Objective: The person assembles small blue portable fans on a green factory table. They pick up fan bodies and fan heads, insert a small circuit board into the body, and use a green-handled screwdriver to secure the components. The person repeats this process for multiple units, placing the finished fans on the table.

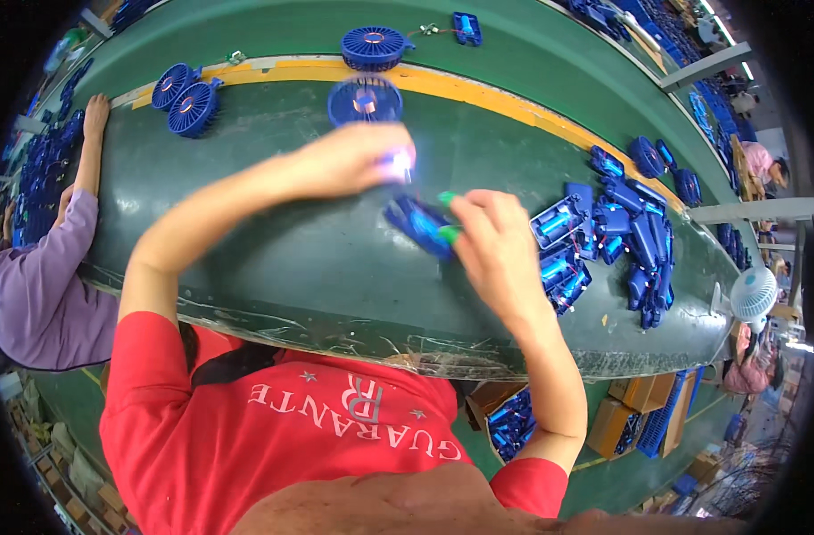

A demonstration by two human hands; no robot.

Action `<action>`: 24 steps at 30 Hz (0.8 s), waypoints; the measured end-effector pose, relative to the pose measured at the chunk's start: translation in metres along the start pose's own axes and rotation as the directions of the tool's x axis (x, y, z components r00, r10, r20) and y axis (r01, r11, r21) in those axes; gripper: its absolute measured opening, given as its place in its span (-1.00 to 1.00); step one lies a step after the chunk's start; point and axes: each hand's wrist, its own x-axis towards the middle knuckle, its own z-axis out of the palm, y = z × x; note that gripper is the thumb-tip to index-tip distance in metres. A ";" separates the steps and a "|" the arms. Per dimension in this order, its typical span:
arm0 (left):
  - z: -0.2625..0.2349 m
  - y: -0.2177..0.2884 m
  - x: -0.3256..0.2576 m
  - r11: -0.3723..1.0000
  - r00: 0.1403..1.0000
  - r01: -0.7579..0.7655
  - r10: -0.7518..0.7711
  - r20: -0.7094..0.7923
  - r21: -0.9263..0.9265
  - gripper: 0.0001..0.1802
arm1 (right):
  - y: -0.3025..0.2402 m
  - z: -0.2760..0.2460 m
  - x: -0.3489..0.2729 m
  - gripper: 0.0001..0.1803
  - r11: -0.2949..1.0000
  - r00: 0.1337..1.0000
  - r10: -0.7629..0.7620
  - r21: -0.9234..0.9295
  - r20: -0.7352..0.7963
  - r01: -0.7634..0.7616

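My left hand (pixel 358 160) is closed in a pinch over the bench, a bright white glow at its fingertips. What it pinches is lost in glare and blur. Just beyond it is a round blue fan head (pixel 364 101) with a copper-coloured centre, also blurred. Green covers sit on the thumb and a fingertip of my right hand (pixel 496 236). These fingers grip the right end of a blue handle shell (pixel 417 227), which lies tilted below my left fingertips. A lighter blue cylinder shows inside the shell, smeared by motion.
Two fan heads (pixel 193 109) stand at left, near a yellow strip (pixel 273 69). Another fan head (pixel 373 47), wired to a small board and a shell, sits on the green belt (pixel 532 62). Handle shells (pixel 643 236) are piled at right. A purple-sleeved co-worker (pixel 50 276) sits at left.
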 end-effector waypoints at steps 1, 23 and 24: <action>-0.008 -0.019 0.011 0.994 0.999 0.014 -0.009 -0.048 0.111 -0.80 | 0.008 -0.010 -0.008 -0.59 0.997 0.999 0.034 -0.065 0.037 -0.031; -0.113 -0.128 -0.080 0.265 0.752 0.659 -0.210 -0.625 0.704 -0.34 | 0.088 -0.076 -0.078 -0.85 0.765 0.765 0.644 0.031 -0.021 -0.643; -0.121 -0.124 -0.091 0.201 0.664 0.746 -0.304 -0.683 0.635 -0.35 | 0.083 -0.082 -0.072 -0.85 0.803 0.803 0.594 -0.030 -0.048 -0.596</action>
